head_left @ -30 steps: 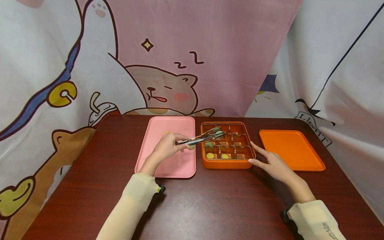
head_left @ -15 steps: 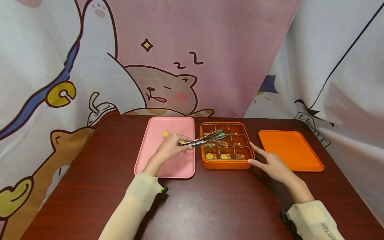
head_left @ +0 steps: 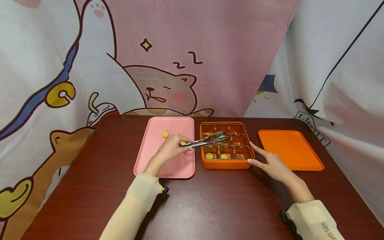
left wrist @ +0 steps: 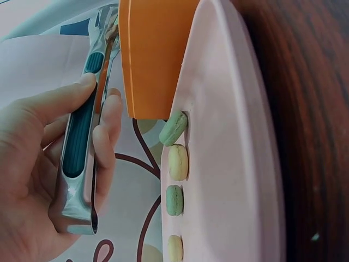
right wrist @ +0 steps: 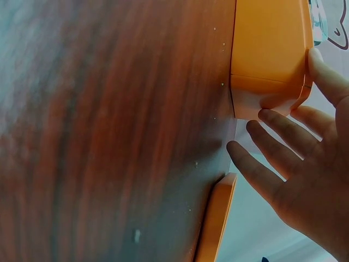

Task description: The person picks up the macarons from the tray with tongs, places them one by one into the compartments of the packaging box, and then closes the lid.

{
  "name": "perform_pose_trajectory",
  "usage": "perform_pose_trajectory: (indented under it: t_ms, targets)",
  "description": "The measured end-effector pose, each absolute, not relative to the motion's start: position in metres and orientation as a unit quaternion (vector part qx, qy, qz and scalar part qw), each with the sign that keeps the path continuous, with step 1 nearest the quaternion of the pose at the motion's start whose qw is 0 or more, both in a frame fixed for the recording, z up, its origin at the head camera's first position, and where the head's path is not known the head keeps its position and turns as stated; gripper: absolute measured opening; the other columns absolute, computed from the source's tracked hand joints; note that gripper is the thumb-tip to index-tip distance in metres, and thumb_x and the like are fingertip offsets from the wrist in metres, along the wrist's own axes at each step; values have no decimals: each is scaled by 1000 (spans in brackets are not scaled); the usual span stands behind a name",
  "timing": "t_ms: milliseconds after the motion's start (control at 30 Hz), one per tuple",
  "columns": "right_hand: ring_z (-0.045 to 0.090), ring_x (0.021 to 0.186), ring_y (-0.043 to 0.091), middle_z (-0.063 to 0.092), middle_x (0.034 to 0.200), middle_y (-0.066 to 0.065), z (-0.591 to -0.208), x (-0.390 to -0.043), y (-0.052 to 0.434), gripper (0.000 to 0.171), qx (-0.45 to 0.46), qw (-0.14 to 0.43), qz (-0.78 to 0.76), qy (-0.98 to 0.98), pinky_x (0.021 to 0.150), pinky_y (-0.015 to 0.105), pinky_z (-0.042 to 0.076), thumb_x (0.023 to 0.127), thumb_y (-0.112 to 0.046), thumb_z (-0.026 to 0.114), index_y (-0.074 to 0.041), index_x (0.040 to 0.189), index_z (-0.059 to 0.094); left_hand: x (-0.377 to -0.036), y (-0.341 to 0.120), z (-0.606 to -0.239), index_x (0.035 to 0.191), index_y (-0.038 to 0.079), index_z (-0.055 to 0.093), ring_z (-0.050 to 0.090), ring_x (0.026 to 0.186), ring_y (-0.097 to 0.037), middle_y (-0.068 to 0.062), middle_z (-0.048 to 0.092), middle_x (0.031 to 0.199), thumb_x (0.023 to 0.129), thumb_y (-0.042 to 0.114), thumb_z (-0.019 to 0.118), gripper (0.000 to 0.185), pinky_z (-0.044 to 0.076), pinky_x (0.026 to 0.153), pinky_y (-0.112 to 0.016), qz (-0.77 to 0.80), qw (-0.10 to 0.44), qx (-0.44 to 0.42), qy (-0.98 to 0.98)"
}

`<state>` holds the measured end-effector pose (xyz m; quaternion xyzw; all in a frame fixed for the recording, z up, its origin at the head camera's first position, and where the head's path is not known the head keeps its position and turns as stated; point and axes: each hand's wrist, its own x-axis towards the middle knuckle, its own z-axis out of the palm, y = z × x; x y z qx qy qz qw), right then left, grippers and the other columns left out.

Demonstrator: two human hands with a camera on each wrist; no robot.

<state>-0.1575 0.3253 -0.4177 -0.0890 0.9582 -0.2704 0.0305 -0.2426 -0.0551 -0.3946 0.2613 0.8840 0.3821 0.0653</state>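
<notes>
Tongs [head_left: 204, 141], gripped in the left hand [head_left: 169, 150], reach over the orange compartment box [head_left: 227, 164], tips in its middle row. The right hand [head_left: 271, 163] lies open, fingers straight against the box's near right corner. It looks like the picking step: macarons [left wrist: 174, 164] lie on the pink tray [head_left: 156, 133], so the tips must next close on another piece.

Makeshift recording booth, cartoon bedsheet backdrop [head_left: 168, 66], dark wooden table [head_left: 210, 206]
</notes>
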Motion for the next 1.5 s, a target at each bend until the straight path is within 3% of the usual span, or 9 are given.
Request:
perform_pose_trajectory:
  t_ms: [400, 533, 667, 767, 1000, 1433, 1500]
  targets:
    - [50, 128, 50, 46, 146, 31, -417, -157, 325, 77, -90, 27, -270, 958, 102, 69, 38, 97, -48, 60, -14, 158, 27, -243, -55, -396, 120, 11, 74, 75, 74, -22, -11, 76, 108, 88, 15, 76, 32, 44, 55, -21, 381, 70, 258, 885]
    - [58, 114, 42, 66, 119, 27, -417, -157, 325, 77, -87, 28, -269, 959, 101, 67, 39, 97, -48, 60, -15, 158, 27, -243, -56, -397, 121, 11, 73, 75, 74, -22, -12, 74, 113, 88, 15, 75, 33, 46, 57, -22, 386, 73, 252, 884]
    - [58, 110, 41, 66, 113, 29, -418, -158, 325, 77, -86, 28, -268, 959, 101, 67, 40, 97, -49, 60, -15, 158, 27, -242, -57, -396, 121, 13, 73, 73, 70, -19, -12, 72, 117, 88, 17, 76, 34, 47, 58, -21, 381, 66, 249, 888]
    - [57, 117, 44, 55, 136, 33, -418, -158, 325, 77, -89, 26, -269, 959, 101, 67, 40, 97, -48, 60, -14, 158, 28, -241, -58, -395, 121, 14, 73, 67, 63, -11, -11, 71, 118, 86, 19, 78, 35, 46, 57, -21, 375, 58, 243, 893]
    - [51, 127, 49, 45, 147, 32, -418, -158, 326, 77, -88, 31, -274, 957, 102, 68, 38, 97, -48, 60, -16, 159, 26, -240, -63, -394, 122, 16, 73, 49, 54, -6, -7, 73, 115, 86, 22, 79, 37, 41, 52, -23, 383, 55, 233, 892]
    - [54, 123, 47, 47, 145, 33, -418, -158, 327, 77, -91, 28, -271, 958, 100, 68, 39, 97, -48, 60, -14, 158, 27, -238, -72, -393, 119, 18, 74, 58, 58, -9, -3, 75, 110, 86, 23, 78, 33, 47, 56, -24, 406, 42, 218, 887]
    - [56, 116, 43, 60, 131, 32, -418, -158, 326, 77, -89, 30, -270, 958, 100, 67, 40, 97, -48, 60, -14, 158, 27, -239, -74, -393, 118, 19, 75, 60, 60, -10, -2, 75, 108, 86, 23, 78, 32, 48, 57, -24, 402, 37, 220, 888]
